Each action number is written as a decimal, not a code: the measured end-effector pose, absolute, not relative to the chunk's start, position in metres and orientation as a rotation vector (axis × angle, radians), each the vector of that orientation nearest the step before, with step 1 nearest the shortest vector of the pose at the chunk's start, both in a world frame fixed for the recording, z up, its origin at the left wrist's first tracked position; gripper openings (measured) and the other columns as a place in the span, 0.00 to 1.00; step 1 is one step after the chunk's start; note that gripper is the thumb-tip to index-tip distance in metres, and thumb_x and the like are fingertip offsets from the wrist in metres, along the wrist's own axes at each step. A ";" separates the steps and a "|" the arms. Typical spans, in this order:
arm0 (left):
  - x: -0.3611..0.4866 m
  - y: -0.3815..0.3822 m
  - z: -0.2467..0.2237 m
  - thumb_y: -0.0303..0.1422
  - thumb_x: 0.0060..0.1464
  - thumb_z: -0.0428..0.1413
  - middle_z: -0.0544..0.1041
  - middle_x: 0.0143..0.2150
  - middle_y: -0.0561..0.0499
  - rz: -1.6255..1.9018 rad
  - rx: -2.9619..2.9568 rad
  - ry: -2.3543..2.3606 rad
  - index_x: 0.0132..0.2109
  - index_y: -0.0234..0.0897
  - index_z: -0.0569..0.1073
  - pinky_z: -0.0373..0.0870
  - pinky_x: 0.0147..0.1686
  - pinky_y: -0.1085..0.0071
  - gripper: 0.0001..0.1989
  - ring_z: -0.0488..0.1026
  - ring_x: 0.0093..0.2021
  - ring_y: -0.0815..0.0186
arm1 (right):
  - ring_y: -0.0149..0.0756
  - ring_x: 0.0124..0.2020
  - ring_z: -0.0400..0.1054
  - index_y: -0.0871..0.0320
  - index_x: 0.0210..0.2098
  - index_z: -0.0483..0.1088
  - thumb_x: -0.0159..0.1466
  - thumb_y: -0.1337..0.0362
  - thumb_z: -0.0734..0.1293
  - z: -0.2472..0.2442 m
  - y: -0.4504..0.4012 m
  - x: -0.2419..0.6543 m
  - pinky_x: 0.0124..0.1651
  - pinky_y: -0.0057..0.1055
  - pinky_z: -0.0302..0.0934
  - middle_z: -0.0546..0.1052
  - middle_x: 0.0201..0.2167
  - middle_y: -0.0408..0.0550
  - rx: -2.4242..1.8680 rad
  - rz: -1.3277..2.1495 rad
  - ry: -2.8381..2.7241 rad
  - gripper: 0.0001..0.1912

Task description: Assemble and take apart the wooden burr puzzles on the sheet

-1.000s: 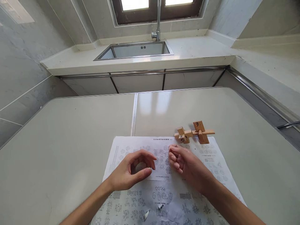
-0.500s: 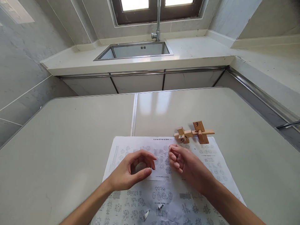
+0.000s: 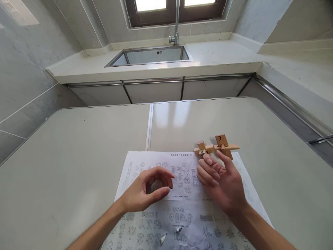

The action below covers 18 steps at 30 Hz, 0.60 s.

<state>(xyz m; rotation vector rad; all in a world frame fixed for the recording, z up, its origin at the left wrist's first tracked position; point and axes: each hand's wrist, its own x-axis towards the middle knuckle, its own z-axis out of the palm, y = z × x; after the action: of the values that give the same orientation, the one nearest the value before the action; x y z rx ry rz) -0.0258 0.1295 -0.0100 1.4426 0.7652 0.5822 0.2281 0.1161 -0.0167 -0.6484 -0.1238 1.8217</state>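
Blocks of pale wood point(image 3: 210, 148) lie at the far edge of the printed sheet point(image 3: 187, 205), toward its right corner, set crosswise in two clusters: the nearer-to-middle one chunky and short, the outer one a broad slanted slat crossed by a rod whose end points right; dark marks show on the wood. Whether the clusters join is hard to tell. Over the sheet's right half, the right hand point(image 3: 223, 180) is turned palm up, its fingers loosely curled and its thumb apart from them; its tips overlap the blocks in view, so contact cannot be judged. Over the sheet's left half, the left hand point(image 3: 145, 189) arches, with a wide gap between thumb and fingertips. Well beyond the sheet sits a sink point(image 3: 156, 63); slots mark its far wall, and its floor is hidden.
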 end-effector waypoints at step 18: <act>-0.026 0.129 -0.009 0.39 0.66 0.60 0.78 0.42 0.46 0.584 1.464 0.763 0.54 0.37 0.74 0.71 0.42 0.67 0.14 0.74 0.42 0.62 | 0.25 0.10 0.51 0.55 0.29 0.61 0.78 0.54 0.54 -0.022 0.124 0.246 0.16 0.25 0.53 0.57 0.13 0.32 -0.497 1.730 0.063 0.22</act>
<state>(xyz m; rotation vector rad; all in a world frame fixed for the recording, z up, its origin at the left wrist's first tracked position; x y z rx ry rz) -0.0259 0.1292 -0.0092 1.4644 0.7631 0.5840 0.2464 0.1240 -0.0218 -0.4968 0.0628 1.7300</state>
